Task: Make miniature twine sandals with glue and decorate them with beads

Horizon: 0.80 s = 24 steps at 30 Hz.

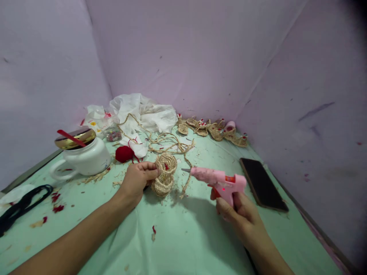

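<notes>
though near coil (164, 179), glue gun (212, 176) apart

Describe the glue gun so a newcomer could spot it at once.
On the green-covered table, look right of the coiled rope piece in the left hand. The glue gun is in the right hand, nozzle toward that piece. Unlike the dark phone beside it, it is pink with a small red light.

Pink glue gun (215, 177) points toward coiled rope piece (164, 176).
</notes>
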Each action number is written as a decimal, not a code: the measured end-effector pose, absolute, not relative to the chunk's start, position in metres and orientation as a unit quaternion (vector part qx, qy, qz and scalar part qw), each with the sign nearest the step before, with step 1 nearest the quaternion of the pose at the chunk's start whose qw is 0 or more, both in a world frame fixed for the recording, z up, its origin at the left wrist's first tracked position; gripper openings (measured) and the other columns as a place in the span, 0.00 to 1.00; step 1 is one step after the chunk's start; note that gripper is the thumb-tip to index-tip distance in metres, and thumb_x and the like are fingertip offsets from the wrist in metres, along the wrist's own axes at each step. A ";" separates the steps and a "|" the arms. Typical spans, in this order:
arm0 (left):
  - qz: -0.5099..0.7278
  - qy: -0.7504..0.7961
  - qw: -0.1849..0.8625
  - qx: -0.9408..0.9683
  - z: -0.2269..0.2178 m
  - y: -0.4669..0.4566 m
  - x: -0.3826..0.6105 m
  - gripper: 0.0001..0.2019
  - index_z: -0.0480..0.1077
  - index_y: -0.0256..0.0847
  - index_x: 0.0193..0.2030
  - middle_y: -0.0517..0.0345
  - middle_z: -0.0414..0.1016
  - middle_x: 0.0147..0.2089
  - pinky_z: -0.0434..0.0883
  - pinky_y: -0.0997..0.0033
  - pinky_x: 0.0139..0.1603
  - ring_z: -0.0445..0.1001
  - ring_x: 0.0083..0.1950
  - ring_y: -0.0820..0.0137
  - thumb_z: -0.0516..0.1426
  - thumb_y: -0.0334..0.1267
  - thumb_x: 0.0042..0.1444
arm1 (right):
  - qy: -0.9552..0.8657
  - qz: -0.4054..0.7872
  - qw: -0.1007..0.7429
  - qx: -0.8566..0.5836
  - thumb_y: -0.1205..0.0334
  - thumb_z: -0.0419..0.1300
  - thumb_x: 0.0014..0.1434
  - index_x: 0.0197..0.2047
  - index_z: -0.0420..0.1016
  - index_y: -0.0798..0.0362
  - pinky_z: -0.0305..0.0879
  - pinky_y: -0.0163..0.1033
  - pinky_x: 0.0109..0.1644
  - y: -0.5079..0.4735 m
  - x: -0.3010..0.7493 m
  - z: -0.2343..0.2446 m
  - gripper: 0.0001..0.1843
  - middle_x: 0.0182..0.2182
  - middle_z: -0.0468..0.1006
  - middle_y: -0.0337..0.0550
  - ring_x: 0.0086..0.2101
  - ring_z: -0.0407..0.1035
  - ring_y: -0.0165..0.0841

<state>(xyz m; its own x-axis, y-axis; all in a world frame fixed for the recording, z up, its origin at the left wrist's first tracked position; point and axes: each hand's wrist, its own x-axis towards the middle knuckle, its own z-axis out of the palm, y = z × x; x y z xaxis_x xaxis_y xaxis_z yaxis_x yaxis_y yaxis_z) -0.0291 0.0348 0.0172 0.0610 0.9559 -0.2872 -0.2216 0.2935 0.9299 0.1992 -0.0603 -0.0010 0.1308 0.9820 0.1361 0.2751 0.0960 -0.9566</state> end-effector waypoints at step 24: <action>0.045 0.339 0.909 0.238 0.014 0.013 -0.026 0.15 0.72 0.29 0.28 0.47 0.72 0.18 0.59 0.76 0.08 0.68 0.15 0.66 0.51 0.39 0.41 | -0.377 0.609 0.520 -0.465 0.63 0.68 0.32 0.24 0.70 0.57 0.50 0.29 0.14 -0.019 0.143 0.020 0.13 0.14 0.68 0.34 0.12 0.56 0.22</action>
<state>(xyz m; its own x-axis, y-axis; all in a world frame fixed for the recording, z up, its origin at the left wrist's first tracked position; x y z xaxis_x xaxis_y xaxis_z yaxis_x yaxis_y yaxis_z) -0.0259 0.0126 0.0143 0.7667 0.2438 -0.5940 0.0787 0.8825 0.4637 0.1428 -0.0194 0.0197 -0.0256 0.9844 -0.1741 -0.2829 -0.1742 -0.9432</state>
